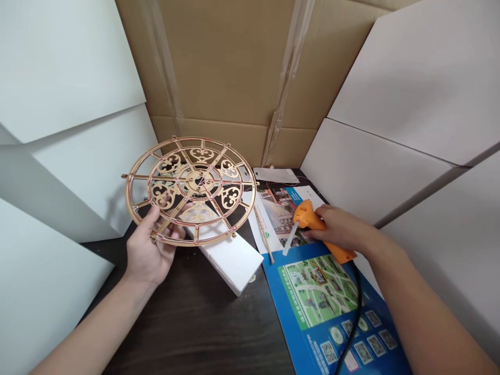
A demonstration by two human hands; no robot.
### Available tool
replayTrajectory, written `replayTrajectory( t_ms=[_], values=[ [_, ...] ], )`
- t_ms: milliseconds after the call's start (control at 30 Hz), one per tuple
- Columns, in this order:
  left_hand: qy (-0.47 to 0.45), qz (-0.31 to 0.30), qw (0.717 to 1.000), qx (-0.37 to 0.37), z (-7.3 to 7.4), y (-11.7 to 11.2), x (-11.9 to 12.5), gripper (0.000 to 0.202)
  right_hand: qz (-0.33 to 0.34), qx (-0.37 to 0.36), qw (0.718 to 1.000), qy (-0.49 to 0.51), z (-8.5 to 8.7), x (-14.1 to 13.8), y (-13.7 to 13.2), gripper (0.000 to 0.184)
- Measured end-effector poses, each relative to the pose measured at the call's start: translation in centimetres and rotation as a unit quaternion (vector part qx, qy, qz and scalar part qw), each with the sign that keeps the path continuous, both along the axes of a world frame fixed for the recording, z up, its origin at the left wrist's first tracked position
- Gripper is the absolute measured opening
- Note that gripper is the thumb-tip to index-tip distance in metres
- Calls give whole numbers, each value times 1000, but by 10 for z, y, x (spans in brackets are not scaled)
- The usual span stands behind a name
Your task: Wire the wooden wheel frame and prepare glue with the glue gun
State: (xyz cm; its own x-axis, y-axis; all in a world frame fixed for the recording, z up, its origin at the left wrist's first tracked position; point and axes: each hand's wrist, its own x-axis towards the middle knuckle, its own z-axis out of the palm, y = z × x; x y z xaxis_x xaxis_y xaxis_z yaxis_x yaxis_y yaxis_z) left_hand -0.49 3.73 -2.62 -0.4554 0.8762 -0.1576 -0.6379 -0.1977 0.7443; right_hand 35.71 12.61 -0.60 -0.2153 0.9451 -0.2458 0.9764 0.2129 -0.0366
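Observation:
My left hand [150,250] holds up a round laser-cut wooden wheel [195,179] by its lower rim, tilted, with gold filigree panels between its spokes and reddish lines along its edges. My right hand [339,226] grips an orange hot glue gun [312,224] over a printed blue map leaflet [318,297]. A translucent glue stick [291,238] pokes out of the gun toward the wheel, and the two stand apart. A white box [230,260] lies on the table partly under the wheel.
A dark wood-grain table [195,323] lies below. A thin wooden stick [263,234] rests on a white sheet [255,224]. The gun's black cord [357,307] crosses the leaflet. A cardboard sheet [211,62] and white boards [410,104] wall the back and sides.

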Motion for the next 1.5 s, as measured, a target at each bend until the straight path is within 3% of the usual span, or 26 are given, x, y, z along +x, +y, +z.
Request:
replayTrajectory(
  t_ms=[200,400,500,567,633,700,833,933,1067,1267,1333,1400,1500],
  values=[
    [4,4,1000,-6,3,0,1,27,-66,-52,996,7,2,8,-3,54],
    [4,15,1000,-16,5,1,3,30,-79,-74,993,-40,14,1,-13,64],
    [8,16,1000,-12,6,1,3,30,-108,-42,990,-82,29,-10,-21,68],
    [11,18,1000,-10,6,1,3,30,-110,23,989,-91,40,-24,-25,66],
    [12,19,1000,-9,6,1,4,31,-76,80,991,-71,49,-44,-25,59],
    [10,21,1000,-9,6,1,4,30,-26,80,995,-54,52,-68,-23,48],
    [4,22,1000,-3,5,1,3,27,52,21,998,26,36,-111,-15,46],
    [-3,17,1000,0,4,1,2,25,43,32,998,24,12,-125,-13,48],
    [-10,17,1000,-6,4,1,2,22,30,44,998,27,-8,-126,-15,34],
    [-9,17,1000,-4,4,1,2,26,16,45,990,133,-7,-116,-9,27],
    [-4,16,1000,3,4,0,1,29,8,50,977,206,-6,-114,-7,31],
    [-3,21,1000,9,4,-1,1,29,-16,29,946,323,-6,-114,-6,34],
    [-4,27,1000,12,5,-1,1,30,-64,-24,851,520,-9,-115,-3,34]
  ],
)
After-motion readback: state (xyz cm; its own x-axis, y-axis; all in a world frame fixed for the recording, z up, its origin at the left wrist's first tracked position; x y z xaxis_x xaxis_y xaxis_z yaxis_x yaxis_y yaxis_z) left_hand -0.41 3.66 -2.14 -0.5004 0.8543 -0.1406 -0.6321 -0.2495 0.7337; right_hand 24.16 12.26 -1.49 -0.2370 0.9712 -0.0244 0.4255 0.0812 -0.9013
